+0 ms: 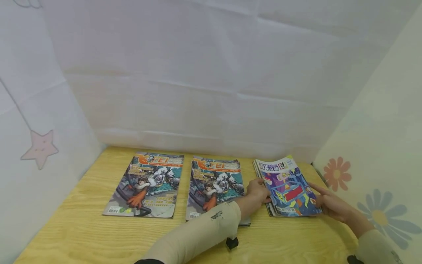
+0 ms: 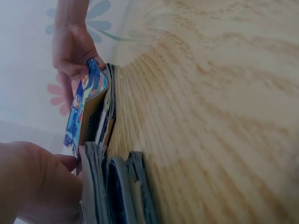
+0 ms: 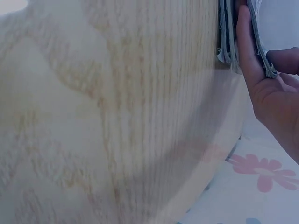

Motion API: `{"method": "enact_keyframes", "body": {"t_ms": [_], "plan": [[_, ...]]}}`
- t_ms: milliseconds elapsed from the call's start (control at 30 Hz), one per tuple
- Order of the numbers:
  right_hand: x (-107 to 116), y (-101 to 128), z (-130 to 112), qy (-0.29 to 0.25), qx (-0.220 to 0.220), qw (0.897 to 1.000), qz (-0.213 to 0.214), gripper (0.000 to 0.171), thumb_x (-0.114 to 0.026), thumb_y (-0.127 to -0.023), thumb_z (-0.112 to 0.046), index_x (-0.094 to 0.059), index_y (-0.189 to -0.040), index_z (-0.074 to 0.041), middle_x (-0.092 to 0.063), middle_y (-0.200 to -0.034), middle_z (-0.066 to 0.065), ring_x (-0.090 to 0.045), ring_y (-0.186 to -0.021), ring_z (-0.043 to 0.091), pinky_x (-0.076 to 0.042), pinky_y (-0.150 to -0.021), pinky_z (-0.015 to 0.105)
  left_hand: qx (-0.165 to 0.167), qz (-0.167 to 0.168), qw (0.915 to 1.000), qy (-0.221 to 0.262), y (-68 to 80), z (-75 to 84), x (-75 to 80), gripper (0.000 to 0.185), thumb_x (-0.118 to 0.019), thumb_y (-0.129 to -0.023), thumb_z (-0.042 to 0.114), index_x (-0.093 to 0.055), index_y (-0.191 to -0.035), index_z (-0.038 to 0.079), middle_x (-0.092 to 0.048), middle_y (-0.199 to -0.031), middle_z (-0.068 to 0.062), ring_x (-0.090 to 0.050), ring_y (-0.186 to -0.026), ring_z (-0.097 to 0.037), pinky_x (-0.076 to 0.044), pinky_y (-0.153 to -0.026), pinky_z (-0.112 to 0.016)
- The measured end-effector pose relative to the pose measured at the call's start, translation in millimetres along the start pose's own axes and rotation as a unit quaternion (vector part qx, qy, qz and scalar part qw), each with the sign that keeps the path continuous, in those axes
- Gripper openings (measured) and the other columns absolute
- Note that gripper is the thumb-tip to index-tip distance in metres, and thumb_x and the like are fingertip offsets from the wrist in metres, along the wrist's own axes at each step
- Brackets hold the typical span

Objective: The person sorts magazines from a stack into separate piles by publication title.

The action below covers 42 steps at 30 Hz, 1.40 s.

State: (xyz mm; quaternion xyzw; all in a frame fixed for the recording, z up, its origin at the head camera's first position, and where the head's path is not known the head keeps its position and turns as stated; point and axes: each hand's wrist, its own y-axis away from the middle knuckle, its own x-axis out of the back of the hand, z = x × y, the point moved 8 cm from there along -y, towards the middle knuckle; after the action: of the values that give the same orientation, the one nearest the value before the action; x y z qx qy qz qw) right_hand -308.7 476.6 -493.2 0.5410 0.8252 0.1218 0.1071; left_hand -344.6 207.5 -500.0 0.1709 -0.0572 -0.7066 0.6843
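Note:
On the right of the table lies a pile of magazines, topped by a blue and purple magazine (image 1: pixel 290 192). My right hand (image 1: pixel 333 205) pinches its right edge, with the thumb above and fingers beneath, as the right wrist view shows at the magazine's edge (image 3: pixel 261 39). My left hand (image 1: pixel 258 192) holds its left edge with curled fingers, partly hidden. In the left wrist view, the top magazine (image 2: pixel 88 105) bends up, leaving a gap above the lower magazines (image 2: pixel 110 98).
A middle pile (image 1: pixel 215 183) with a grey and orange comic cover lies under my left forearm. A matching magazine (image 1: pixel 148 187) lies at the left on the wooden table (image 1: pixel 82 234). White cloth walls (image 1: pixel 211 84) stand behind and at both sides.

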Motion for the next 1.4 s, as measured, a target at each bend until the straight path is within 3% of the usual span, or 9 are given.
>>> {"method": "enact_keyframes", "body": {"t_ms": [200, 467, 633, 800, 933, 1100, 1200, 1333, 1400], "plan": [[-4, -3, -10, 0.123, -0.026, 0.991, 0.049, 0.073, -0.048, -0.105, -0.007, -0.001, -0.159, 0.007, -0.051, -0.137, 0.03, -0.06, -0.113, 0.033, -0.053, -0.091, 0.049, -0.011, -0.008, 0.9987, -0.048, -0.8, 5.2, 11.0, 0.064, -0.065, -0.079, -0.019, -0.061, -0.139, 0.003, -0.063, -0.125, -0.015, -0.068, -0.076, -0.025, -0.06, -0.059, -0.036], [-15, 0, -40, 0.307, 0.004, 0.943, 0.129, 0.058, -0.049, -0.105, -0.011, -0.028, -0.149, 0.019, -0.035, -0.146, 0.043, -0.045, -0.129, 0.054, -0.046, -0.1, 0.059, -0.022, -0.082, 0.9912, -0.102, 6.7, 23.1, 28.0, 0.059, -0.07, -0.088, -0.004, -0.054, -0.145, 0.003, -0.061, -0.131, -0.013, -0.067, -0.086, -0.03, -0.059, -0.077, -0.046], [-37, -1, -60, 0.34, 0.023, 0.923, 0.18, 0.048, -0.046, -0.106, -0.013, -0.042, -0.143, 0.018, -0.048, -0.138, 0.039, -0.055, -0.119, 0.048, -0.052, -0.092, 0.053, -0.042, -0.148, 0.9844, -0.086, 16.7, 43.0, 44.2, 0.054, -0.066, -0.092, 0.0, -0.055, -0.145, 0.007, -0.058, -0.135, -0.014, -0.065, -0.105, -0.031, -0.055, -0.089, -0.05], [-70, -2, -75, 0.351, 0.042, 0.912, 0.207, 0.044, -0.046, -0.108, -0.018, -0.051, -0.138, 0.013, -0.059, -0.13, 0.031, -0.062, -0.11, 0.04, -0.055, -0.086, 0.047, -0.094, -0.177, 0.9744, -0.102, 21.2, 66.7, 70.1, 0.045, -0.062, -0.097, 0.005, -0.058, -0.142, 0.01, -0.062, -0.119, -0.007, -0.064, -0.099, -0.025, -0.055, -0.087, -0.045], [-101, -8, -75, 0.331, 0.047, 0.92, 0.206, 0.04, -0.049, -0.107, -0.019, -0.056, -0.137, 0.008, -0.065, -0.123, 0.024, -0.066, -0.104, 0.037, -0.057, -0.08, 0.045, -0.121, -0.182, 0.9673, -0.129, 27.3, 74.2, 93.3, 0.043, -0.06, -0.097, 0.007, -0.06, -0.14, 0.014, -0.061, -0.119, -0.004, -0.062, -0.098, -0.021, -0.053, -0.087, -0.048], [-139, -21, -62, 0.271, 0.061, 0.942, 0.187, 0.037, -0.053, -0.105, -0.014, -0.057, -0.135, 0.009, -0.067, -0.12, 0.022, -0.068, -0.103, 0.037, -0.057, -0.085, 0.048, -0.143, -0.173, 0.9568, -0.184, 37.5, 71.7, 127.4, 0.037, -0.059, -0.101, 0.012, -0.063, -0.137, 0.016, -0.059, -0.124, -0.005, -0.061, -0.098, -0.018, -0.052, -0.083, -0.05], [-158, -32, -57, 0.246, 0.073, 0.951, 0.17, 0.038, -0.054, -0.105, -0.013, -0.056, -0.136, 0.01, -0.067, -0.119, 0.022, -0.068, -0.103, 0.037, -0.056, -0.087, 0.048, -0.15, -0.157, 0.954, -0.207, 39.2, 69.6, 151.6, 0.035, -0.059, -0.101, 0.014, -0.063, -0.136, 0.017, -0.059, -0.124, -0.005, -0.059, -0.085, -0.019, -0.049, -0.067, -0.044], [-177, -48, -58, 0.246, 0.079, 0.954, 0.155, 0.036, -0.055, -0.105, -0.013, -0.058, -0.134, 0.007, -0.068, -0.115, 0.019, -0.068, -0.103, 0.037, -0.057, -0.085, 0.047, -0.163, -0.126, 0.9536, -0.219, 38.2, 72.0, 180.0, 0.035, -0.06, -0.101, 0.014, -0.064, -0.135, 0.016, -0.06, -0.123, -0.006, -0.057, -0.082, -0.025, -0.043, -0.062, -0.041], [-186, -55, -61, 0.262, 0.082, 0.951, 0.142, 0.035, -0.055, -0.105, -0.013, -0.059, -0.134, 0.005, -0.069, -0.114, 0.017, -0.068, -0.102, 0.037, -0.058, -0.084, 0.047, -0.17, -0.114, 0.9539, -0.22, 37.7, 75.5, 190.4, 0.036, -0.06, -0.1, 0.013, -0.064, -0.136, 0.013, -0.06, -0.122, -0.008, -0.06, -0.095, -0.028, -0.048, -0.067, -0.042]]}}
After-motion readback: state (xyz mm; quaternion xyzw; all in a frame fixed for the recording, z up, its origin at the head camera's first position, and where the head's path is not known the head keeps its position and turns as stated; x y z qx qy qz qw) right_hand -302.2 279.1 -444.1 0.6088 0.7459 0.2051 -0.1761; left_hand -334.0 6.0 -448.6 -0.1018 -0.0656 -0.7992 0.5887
